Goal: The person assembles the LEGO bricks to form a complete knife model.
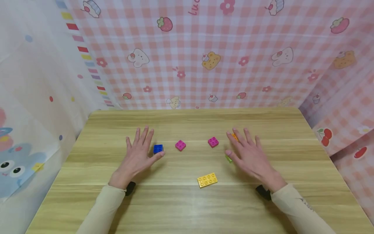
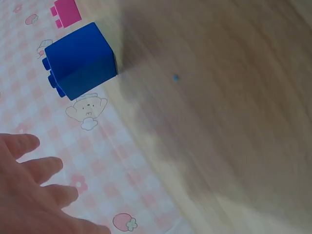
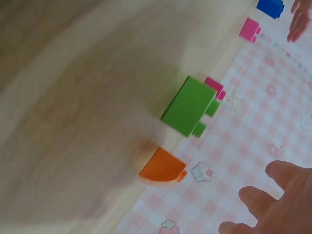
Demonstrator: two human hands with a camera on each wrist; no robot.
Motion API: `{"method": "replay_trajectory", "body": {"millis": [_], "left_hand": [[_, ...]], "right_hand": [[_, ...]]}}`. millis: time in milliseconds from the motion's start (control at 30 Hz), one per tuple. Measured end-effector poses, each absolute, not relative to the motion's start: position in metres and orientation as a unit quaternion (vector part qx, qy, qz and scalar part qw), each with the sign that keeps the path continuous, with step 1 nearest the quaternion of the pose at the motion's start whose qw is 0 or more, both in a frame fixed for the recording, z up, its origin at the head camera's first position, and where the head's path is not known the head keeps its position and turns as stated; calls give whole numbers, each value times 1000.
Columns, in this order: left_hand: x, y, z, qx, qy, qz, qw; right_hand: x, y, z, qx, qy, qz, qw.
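Observation:
My left hand [image 1: 138,156] is spread with straight fingers and holds nothing; its thumb is nearest a blue toy brick [image 1: 158,149], which also shows large in the left wrist view. My right hand [image 1: 250,155] is likewise spread and holds nothing. It partly hides a green brick [image 1: 229,159] and an orange brick [image 1: 235,137] in the head view. The right wrist view shows the green brick [image 3: 190,106] and the curved-sided orange brick [image 3: 162,166] apart from the fingers. Between the hands lie two pink bricks, one left [image 1: 180,145], one right [image 1: 213,142]. Nearer the front is a long yellow brick [image 1: 207,180].
The bricks stand on a wooden table [image 1: 181,211]. A pink checked cloth [image 1: 193,81] with printed animals and fruit hangs behind the table and along its right side. A pale printed curtain [image 1: 38,74] hangs at the left. Each wrist wears a dark device.

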State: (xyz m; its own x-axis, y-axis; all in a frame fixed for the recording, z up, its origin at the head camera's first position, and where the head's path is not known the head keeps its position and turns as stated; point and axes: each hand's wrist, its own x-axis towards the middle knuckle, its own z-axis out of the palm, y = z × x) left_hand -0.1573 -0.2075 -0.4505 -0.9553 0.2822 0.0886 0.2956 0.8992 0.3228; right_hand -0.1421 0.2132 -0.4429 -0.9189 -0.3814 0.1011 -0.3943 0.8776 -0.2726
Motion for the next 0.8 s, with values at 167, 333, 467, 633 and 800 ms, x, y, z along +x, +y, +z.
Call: {"method": "replay_trajectory", "body": {"millis": [167,333,467,633,800], "left_hand": [[-157,-210,-449,-160,-972,-172,10],[-157,-212,-448,-163,-971,-174,5],[-156,-214,-448,-168,-970,-174,7],[-157,-215,-448,-179,-969,-173,4],[-156,-217,-448,-183,-968,-169,-4]], "right_hand": [[-137,208,-443,218,-965,146,27],[-131,202,-443,233,-961,145,26],[-127,196,-444,253,-957,140,30],[-120,190,-446,282,-947,156,16],[-115,185,-448,308,-935,176,6]]}}
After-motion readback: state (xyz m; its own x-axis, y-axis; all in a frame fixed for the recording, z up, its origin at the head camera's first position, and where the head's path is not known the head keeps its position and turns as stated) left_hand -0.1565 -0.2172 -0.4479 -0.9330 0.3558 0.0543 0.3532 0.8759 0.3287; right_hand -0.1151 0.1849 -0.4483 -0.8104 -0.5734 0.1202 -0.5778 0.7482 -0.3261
